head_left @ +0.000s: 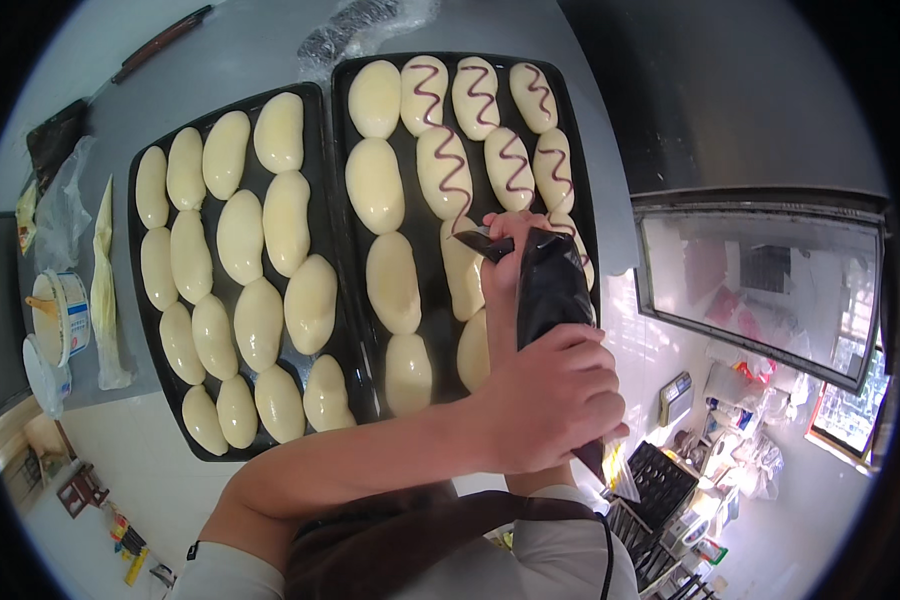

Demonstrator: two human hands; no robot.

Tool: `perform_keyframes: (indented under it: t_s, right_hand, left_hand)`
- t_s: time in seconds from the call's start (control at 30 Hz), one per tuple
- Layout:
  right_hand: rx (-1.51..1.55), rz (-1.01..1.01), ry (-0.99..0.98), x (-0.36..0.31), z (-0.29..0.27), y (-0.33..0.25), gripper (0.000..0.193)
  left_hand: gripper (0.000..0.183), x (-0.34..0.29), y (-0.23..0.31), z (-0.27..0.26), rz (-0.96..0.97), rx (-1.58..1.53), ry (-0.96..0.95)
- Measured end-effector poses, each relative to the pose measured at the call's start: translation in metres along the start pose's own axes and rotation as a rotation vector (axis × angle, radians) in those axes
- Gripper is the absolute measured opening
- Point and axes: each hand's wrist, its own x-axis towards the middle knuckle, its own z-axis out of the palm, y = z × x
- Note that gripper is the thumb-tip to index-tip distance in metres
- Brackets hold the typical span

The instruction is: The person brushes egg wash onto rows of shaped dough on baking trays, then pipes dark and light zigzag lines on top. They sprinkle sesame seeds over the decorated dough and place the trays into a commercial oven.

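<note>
My left hand [565, 400] is closed around the upper part of a black piping bag [552, 285], its twisted end sticking out below the fist. My right hand [510, 240], its forearm passing under my left wrist, is closed on the bag near its narrow tip. That tip hovers over an oval dough piece [460, 275] in the right black baking tray [345, 225], and a thin purple line runs to it. Several pieces at the tray's far and right side, such as this dough bun [443, 170], carry purple zigzags. Plain ones, including this dough bun [375, 185], fill the left column.
Left of it lies a second black tray [315, 110] of plain dough buns. Crumpled plastic wrap [355, 30] lies behind the trays. At the table's left are a white tub [65, 318] with a wooden-looking handle and a yellowish flattened bag [108, 300]. A glass-fronted door [760, 280] juts out at right.
</note>
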Motion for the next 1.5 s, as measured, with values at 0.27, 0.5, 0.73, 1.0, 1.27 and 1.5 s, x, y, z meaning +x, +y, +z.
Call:
perform_keyframes:
  t_s: [0.27,0.5,0.73,1.0,1.27,1.5]
  right_hand:
    - [0.431,0.263,0.292,-0.059,-0.006,-0.011,0.016]
    - [0.115,0.239,0.119,-0.106,-0.031,-0.027,0.016]
    - [-0.313,0.228,0.149,-0.158,-0.063,-0.052,0.019]
    - [0.044,0.285,0.293,-0.200,-0.061,-0.075,0.015]
    - [-0.331,0.324,0.340,-0.230,-0.089,-0.090,0.018]
    - [1.152,0.684,0.835,-0.154,-0.062,-0.132,0.031]
  left_hand:
    - [0.022,-0.026,0.034,0.030,0.008,0.003,-0.048]
    - [0.027,-0.049,0.056,0.048,0.026,-0.053,-0.097]
    - [0.027,-0.073,0.083,0.063,0.033,-0.119,-0.162]
    - [0.027,-0.095,0.113,0.080,0.034,-0.198,-0.235]
    - [0.028,-0.101,0.106,0.084,-0.017,-0.245,-0.288]
    - [0.020,-0.061,0.097,0.043,0.030,-0.291,-0.240]
